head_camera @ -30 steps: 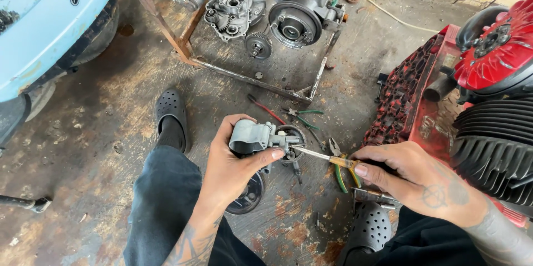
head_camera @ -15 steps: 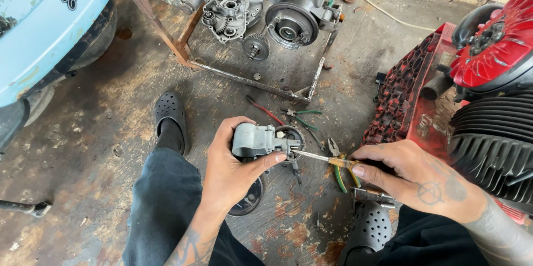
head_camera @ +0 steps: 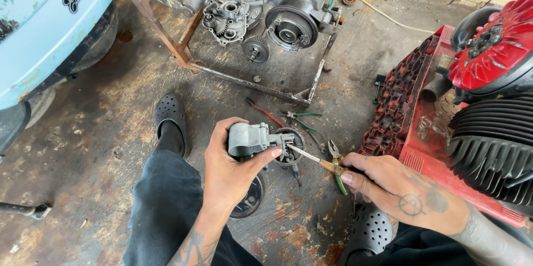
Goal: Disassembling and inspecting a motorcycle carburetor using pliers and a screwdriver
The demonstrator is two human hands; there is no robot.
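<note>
My left hand (head_camera: 230, 171) grips a small grey carburettor body (head_camera: 251, 139), held up over the concrete floor between my knees. My right hand (head_camera: 402, 191) holds a screwdriver (head_camera: 313, 159) with an amber handle; its thin metal shaft points left and its tip touches the right side of the carburettor, by a round opening. Both forearms are tattooed. My dark trousers and two dark clogs (head_camera: 170, 116) frame the spot.
A grey engine case (head_camera: 261, 5) with gears sits in a rusty metal frame (head_camera: 183, 55) ahead. Green-handled pliers (head_camera: 302, 117) and a red-handled tool (head_camera: 265, 113) lie on the floor. A red engine with black fins (head_camera: 488, 122) stands right; a light-blue scooter body (head_camera: 50, 27) left.
My left hand has turned the carburettor slightly and lowered it a little. The screwdriver tip stays at the part's right side; my right hand barely shifted.
</note>
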